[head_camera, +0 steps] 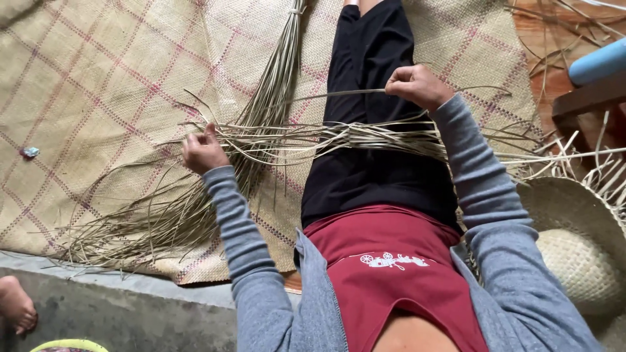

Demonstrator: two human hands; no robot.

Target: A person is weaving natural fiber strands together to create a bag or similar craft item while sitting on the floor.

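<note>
both hands grip pale dry straw strands (thin, splayed).

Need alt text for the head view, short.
Seated person's right hand and left hand pull dried straw strips across their lap, above a woven mat. A woven hat lies at right.

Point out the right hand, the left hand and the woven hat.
right hand (417, 85), head view, on the knuckles of the closed fist.
left hand (203, 151), head view, on the back of the hand.
woven hat (577, 257), head view, on the crown.
</note>
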